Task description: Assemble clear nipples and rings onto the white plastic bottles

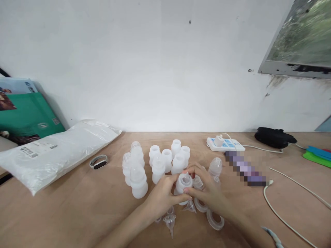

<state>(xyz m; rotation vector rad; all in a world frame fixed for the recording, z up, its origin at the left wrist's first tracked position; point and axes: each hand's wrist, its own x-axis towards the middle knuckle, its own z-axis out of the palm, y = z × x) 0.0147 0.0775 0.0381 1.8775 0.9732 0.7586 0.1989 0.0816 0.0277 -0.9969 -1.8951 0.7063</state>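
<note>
Both my hands meet at the table's middle around one small white translucent bottle (184,183) with a clear teat on top. My left hand (160,197) wraps its side from the left. My right hand (207,191) pinches its top and right side. Loose clear teats (170,220) and clear rings (215,220) lie on the table just in front of my hands. Behind them stand several open white bottles (167,159). To the left several capped bottles (137,172) stand in a cluster. One more capped bottle (215,167) stands right of my hands.
A large white plastic bag (57,148) lies at the left, a wristband (98,162) beside it. A white power strip (224,144) with cables, a black object (274,137) and green and blue sheets (318,155) sit at the back right. A green box (26,117) leans far left.
</note>
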